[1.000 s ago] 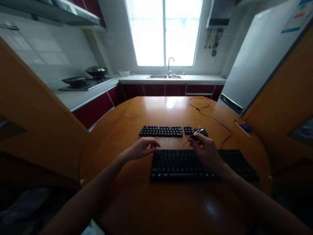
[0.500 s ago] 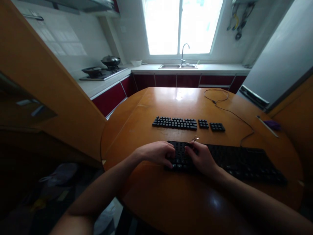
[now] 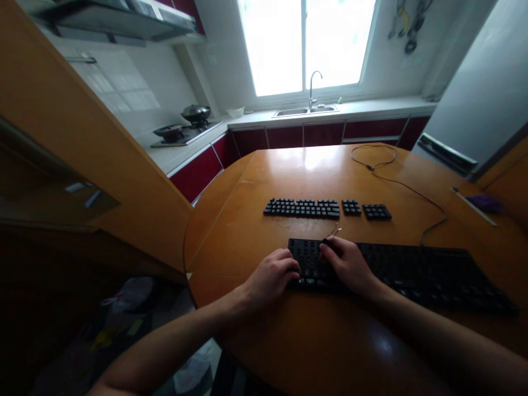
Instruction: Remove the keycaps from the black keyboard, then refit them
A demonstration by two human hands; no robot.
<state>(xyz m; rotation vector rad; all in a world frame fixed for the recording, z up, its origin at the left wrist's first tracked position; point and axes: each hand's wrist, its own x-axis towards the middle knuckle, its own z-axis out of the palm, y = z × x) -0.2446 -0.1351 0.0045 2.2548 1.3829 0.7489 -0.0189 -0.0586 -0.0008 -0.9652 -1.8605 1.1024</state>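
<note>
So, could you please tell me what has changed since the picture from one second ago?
The left hand has come from beside the far left corner of the keyboard nearer the person, its fingers now at the left end. The right hand has moved left over the keyboard. Unchanged: its grip on the wire tool, the keycaps beyond the keyboard, and the cable.

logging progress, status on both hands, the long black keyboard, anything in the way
Left hand at left end of long black keyboard. Right hand over it, holding thin metal-wire tool. Black square keycaps grouped beyond, not in the way.
</note>
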